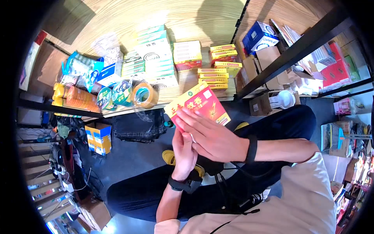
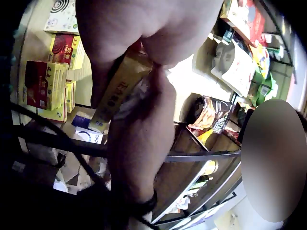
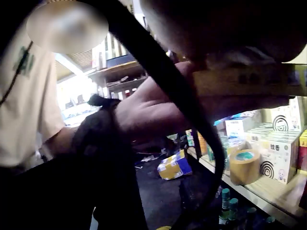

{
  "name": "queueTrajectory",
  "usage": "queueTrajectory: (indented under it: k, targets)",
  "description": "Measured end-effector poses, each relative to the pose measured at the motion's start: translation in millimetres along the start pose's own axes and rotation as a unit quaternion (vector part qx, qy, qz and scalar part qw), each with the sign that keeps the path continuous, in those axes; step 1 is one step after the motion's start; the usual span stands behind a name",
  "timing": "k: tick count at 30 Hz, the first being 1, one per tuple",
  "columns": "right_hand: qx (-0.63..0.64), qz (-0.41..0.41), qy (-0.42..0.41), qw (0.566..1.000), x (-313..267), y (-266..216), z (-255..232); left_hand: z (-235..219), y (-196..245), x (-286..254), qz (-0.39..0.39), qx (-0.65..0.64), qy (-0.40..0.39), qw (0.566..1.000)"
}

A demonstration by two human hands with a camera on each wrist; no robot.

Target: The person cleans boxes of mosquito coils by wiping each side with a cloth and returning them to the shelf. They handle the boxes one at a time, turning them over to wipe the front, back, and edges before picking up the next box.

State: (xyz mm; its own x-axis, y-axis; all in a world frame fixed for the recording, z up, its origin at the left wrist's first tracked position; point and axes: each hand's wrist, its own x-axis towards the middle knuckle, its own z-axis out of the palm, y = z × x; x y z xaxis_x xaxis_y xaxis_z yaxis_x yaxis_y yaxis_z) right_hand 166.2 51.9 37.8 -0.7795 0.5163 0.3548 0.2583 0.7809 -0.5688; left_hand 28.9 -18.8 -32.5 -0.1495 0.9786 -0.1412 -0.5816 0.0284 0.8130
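Observation:
A red and yellow mosquito-coil box (image 1: 206, 102) is held up in front of the shelf. My left hand (image 1: 183, 156) grips it from below, its thumb along the near edge. Across the printed face lies my right hand (image 1: 212, 139), fingers straight and together. A crumpled, see-through whitish piece (image 2: 135, 98) shows between the right hand and the box in the left wrist view; cannot tell what it is. In the right wrist view the box (image 3: 249, 81) appears edge-on, sandwiched between both hands.
Stacks of yellow mosquito-coil boxes (image 1: 213, 76) and white-green ones (image 1: 157, 58) stand on the wooden shelf (image 1: 198, 19). Tape rolls (image 1: 145, 96) sit at its front edge. A black shelf post (image 1: 288, 54) rises at right. An open carton (image 1: 98, 137) is on the floor.

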Motion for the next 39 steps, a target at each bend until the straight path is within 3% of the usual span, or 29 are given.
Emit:
queueTrajectory:
  k: [1, 2, 4, 6, 8, 10, 12, 13, 14, 17, 19, 20, 24, 26, 27, 28, 30, 31, 34, 36, 37, 38, 39]
  targets:
    - [-0.153, -0.004, -0.048, 0.987, 10, 23, -7, 1, -3, -3, -0.007, -0.001, -0.002, 1.000]
    - [-0.153, -0.004, -0.048, 0.987, 15, 36, -15, 1, -4, -4, -0.008, -0.001, -0.010, 1.000]
    - [-0.148, 0.044, 0.049, 0.987, 19, 47, -28, 2, -2, -5, -0.009, 0.002, -0.028, 1.000]
    - [-0.144, 0.048, 0.047, 0.987, 18, 45, -24, 2, -3, -5, -0.001, 0.004, -0.039, 0.999]
    - [-0.059, -0.042, 0.008, 0.997, 12, 30, -15, -5, -16, -9, -0.020, 0.029, -0.045, 0.998]
    - [0.022, -0.024, -0.021, 0.999, 11, 25, -15, -3, -15, -13, -0.042, 0.052, -0.034, 0.997]
    - [-0.092, -0.069, -0.004, 0.993, 12, 49, -27, 3, -10, -11, -0.033, -0.019, -0.047, 0.998]
    - [-0.081, 0.048, -0.008, 0.996, 16, 56, -42, 4, -5, -7, -0.004, 0.026, -0.049, 0.998]
    - [-0.116, 0.022, -0.006, 0.993, 16, 57, -42, 3, -7, -7, 0.010, 0.018, -0.047, 0.999]
    - [-0.067, 0.029, 0.016, 0.997, 11, 49, -44, 15, 23, 0, -0.059, -0.036, 0.060, 0.996]
    - [-0.054, 0.013, -0.013, 0.998, 8, 30, -39, 11, 35, 7, -0.041, -0.064, 0.064, 0.995]
    - [-0.057, -0.003, 0.016, 0.998, 6, 34, -33, 11, 39, 11, -0.036, -0.096, 0.058, 0.993]
    - [-0.153, -0.031, 0.021, 0.988, 2, 16, -16, -4, 30, 7, -0.119, -0.176, 0.122, 0.969]
    - [-0.232, -0.088, 0.027, 0.968, -2, 9, -10, -30, 3, -2, -0.152, -0.253, 0.043, 0.955]
    - [-0.256, -0.123, 0.023, 0.958, -9, 14, 6, -6, 13, -6, -0.179, -0.218, 0.087, 0.956]
    - [-0.349, -0.195, -0.007, 0.916, -7, 9, -4, 2, 16, -13, -0.197, -0.191, 0.081, 0.958]
    - [-0.313, -0.232, -0.029, 0.921, -10, 4, 3, -5, 9, -25, -0.148, -0.153, 0.008, 0.977]
    - [-0.314, -0.230, -0.028, 0.921, -9, 6, 2, -7, 8, -22, -0.149, -0.152, 0.006, 0.977]
    - [-0.268, -0.198, 0.050, 0.942, 0, 20, -19, -9, 15, -1, -0.156, -0.408, -0.096, 0.894]
    - [-0.273, -0.136, 0.046, 0.951, 8, 25, -53, 14, 43, -1, -0.175, -0.234, 0.093, 0.952]
    - [-0.273, -0.111, 0.073, 0.953, 10, 33, -64, 17, 47, 1, -0.160, -0.240, 0.077, 0.954]
    - [-0.239, -0.134, 0.145, 0.951, 16, 57, -64, 16, 48, 1, -0.157, -0.241, 0.077, 0.955]
    - [-0.104, 0.008, 0.162, 0.981, 12, 55, -67, 15, 49, 0, -0.163, -0.254, 0.068, 0.951]
